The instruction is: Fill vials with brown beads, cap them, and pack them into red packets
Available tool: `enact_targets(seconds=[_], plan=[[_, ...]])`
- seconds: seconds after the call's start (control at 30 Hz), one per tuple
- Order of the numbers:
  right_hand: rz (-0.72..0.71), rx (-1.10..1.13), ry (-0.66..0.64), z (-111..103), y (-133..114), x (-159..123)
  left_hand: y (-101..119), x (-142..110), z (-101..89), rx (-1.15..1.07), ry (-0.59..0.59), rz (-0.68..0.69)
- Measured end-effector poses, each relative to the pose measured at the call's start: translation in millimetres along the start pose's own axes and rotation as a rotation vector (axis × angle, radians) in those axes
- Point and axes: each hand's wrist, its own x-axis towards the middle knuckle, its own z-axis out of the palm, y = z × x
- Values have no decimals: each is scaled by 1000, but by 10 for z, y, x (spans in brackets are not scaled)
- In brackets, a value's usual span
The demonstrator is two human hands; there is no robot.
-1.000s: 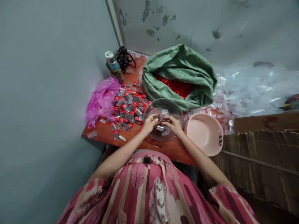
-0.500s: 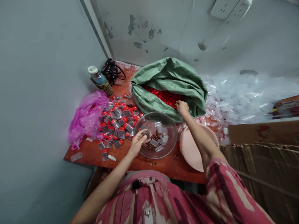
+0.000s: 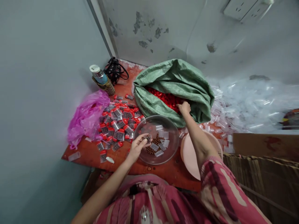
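My left hand is closed around a small clear container with dark beads inside, over the left side of a clear round bowl. In the bowl lie brown beads and several empty clear containers. My right hand reaches into the mouth of a green sack, its fingertips pinched among small red caps; whatever they grip is too small to make out. Left of the bowl lies a heap of filled, red-capped containers.
A pink plastic basin stands right of the bowl, partly under my right forearm. Loose clear containers are piled at the right, behind cardboard. At the left are a pink plastic bag and a bottle in a woven sleeve.
My right hand has left the bowl and gone up and right into the sack's red caps. My left hand stays at the bowl with the container. The view has shifted.
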Motion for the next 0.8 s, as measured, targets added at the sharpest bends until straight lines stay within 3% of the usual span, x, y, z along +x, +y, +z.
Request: enact_targets(seconds=[0.13, 0.23, 0.33, 0.4, 0.5, 0.57, 0.7, 0.8], plan=[[-222, 279, -73, -259, 226, -387, 54, 57, 108, 6, -46, 39], [-352, 646, -274, -422, 349, -850, 164, 71, 261, 41, -125, 114], [-435, 760, -453, -557, 384, -1369, 305, 62, 439, 68, -194, 173], [-513, 723, -473, -619, 361, -1680, 375, 47, 544, 59, -230, 193], [-589, 676, -348, -640, 297, -2059, 413, -2, 642, 20, -270, 197], [-529, 766, -315, -594, 264, -2261, 405, -56, 654, -3, -262, 191], [-223, 1207, -659, -406, 272, -2541, 382, -164, 576, 70, -278, 204], [-57, 1368, -840, -295, 337, -2645, 423, -239, 487, 255, -352, 312]])
